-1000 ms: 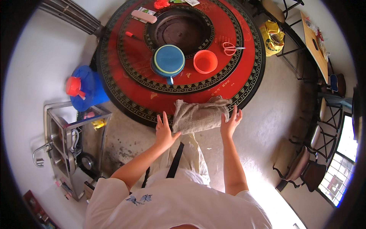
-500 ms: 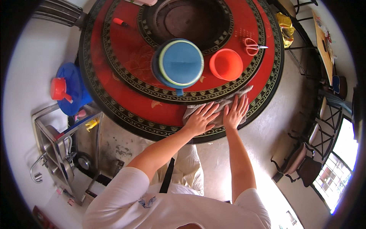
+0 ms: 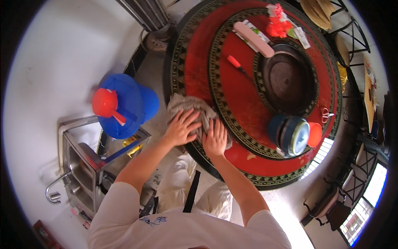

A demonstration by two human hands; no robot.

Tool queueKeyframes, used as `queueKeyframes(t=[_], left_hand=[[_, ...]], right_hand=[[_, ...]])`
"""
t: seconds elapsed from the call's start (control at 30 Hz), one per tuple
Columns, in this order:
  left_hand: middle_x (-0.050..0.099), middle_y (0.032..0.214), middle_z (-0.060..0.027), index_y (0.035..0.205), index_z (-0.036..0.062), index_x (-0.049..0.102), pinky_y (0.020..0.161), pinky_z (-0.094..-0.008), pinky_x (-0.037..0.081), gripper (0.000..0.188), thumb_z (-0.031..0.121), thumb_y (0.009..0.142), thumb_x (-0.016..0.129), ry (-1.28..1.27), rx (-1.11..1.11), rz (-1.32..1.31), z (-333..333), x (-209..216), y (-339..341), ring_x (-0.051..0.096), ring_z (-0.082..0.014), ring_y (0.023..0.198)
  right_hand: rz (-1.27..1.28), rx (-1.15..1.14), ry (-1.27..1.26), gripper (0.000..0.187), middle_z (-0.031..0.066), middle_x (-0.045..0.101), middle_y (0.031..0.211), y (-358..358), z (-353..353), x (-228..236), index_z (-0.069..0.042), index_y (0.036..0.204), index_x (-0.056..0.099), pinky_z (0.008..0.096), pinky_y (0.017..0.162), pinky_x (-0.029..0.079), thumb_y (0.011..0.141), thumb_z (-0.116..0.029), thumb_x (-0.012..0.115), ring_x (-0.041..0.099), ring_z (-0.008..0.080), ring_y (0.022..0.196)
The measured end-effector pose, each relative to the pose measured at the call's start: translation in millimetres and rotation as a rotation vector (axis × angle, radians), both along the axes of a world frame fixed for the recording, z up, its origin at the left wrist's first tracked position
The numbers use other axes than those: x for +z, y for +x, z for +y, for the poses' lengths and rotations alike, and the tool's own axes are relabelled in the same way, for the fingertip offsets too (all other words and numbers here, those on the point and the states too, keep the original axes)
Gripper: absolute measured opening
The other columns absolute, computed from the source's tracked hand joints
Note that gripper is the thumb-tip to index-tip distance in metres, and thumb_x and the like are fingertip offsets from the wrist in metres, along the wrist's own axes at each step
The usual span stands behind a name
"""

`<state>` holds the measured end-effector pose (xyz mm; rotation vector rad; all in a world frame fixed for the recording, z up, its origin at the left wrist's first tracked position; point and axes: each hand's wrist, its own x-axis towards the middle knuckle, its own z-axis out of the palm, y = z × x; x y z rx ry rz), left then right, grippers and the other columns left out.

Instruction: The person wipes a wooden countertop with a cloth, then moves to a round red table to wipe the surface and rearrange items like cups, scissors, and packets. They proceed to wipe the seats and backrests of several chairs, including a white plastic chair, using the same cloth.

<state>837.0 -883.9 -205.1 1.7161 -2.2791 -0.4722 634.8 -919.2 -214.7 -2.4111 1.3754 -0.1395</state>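
Flat on a crumpled grey-brown cloth (image 3: 188, 103) lies my left hand (image 3: 180, 129), its fingers spread. My right hand (image 3: 215, 139) presses the same cloth at its right part, fingers stretched out. The cloth rests on the outer rim of a round red table (image 3: 197, 62) with black and gold patterned borders, at the table's near left side. Some of the cloth is hidden under both hands. Inward from my hands, a thin tool with a red handle (image 3: 234, 62) lies on the raised inner disc.
Right on the disc stand a blue lidded container (image 3: 297, 137), a red-orange cup (image 3: 315, 133) and scissors (image 3: 326, 115). Far back lie a pink case (image 3: 253, 39) and a red plastic bag (image 3: 278, 25). Left of the table are a blue bucket (image 3: 150, 103), a red dipper (image 3: 104, 103) and a metal sink (image 3: 78, 189).
Both hands have slid the cloth leftward along the table's rim, from the near right to the near left. My view and body have turned left, so the container and cup now appear further right.
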Motion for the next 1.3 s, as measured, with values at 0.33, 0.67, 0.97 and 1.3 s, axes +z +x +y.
queueKeyframes(t=[0.33,0.67,0.97,1.3], left_hand=[[0.038,0.152,-0.0104,0.126,0.0096,0.052,0.122,-0.0541,0.009,0.041,0.027,0.089,0.055,-0.144,0.204,-0.091,-119,-19,125,0.023,-0.0321,0.147],[0.028,0.16,-0.0057,0.14,0.0246,0.043,0.123,-0.0503,0.015,0.058,0.024,0.087,0.066,0.195,-0.39,0.2,26,0,-64,0.02,-0.0255,0.15],[0.037,0.15,-0.0138,0.147,0.0181,0.042,0.11,-0.0557,0.031,0.061,0.009,0.088,0.056,0.13,0.214,-0.024,-44,26,6,0.036,-0.0372,0.138],[0.026,0.162,-0.0004,0.148,0.0198,0.045,0.119,-0.064,0.002,0.047,0.038,0.105,0.038,0.116,0.083,-0.309,-360,-2,118,0.007,-0.0322,0.152]], right_hand=[[-0.093,-0.101,-0.173,0.062,0.02,0.036,0.153,170,-96,-4,0.001,0.148,0.034,0.0459,0.12,0.022,0.096,-0.028,0.051,0.03,0.0348,0.145],[0.064,-0.189,0.042,0.067,0.0239,0.04,0.147,-95,97,27,-0.001,0.141,0.044,0.055,0.117,0.026,0.085,-0.031,0.068,0.032,0.0434,0.141],[-0.025,0.252,0.191,0.053,0.0159,0.032,0.154,-23,18,37,-0.017,0.14,0.052,0.0541,0.118,0.024,0.087,-0.018,0.06,0.026,0.0435,0.144],[-0.095,-0.081,0.104,0.075,0.0295,0.023,0.153,208,-196,18,-0.003,0.146,0.04,0.0589,0.114,0.027,0.083,-0.033,0.066,0.024,0.0525,0.141]])
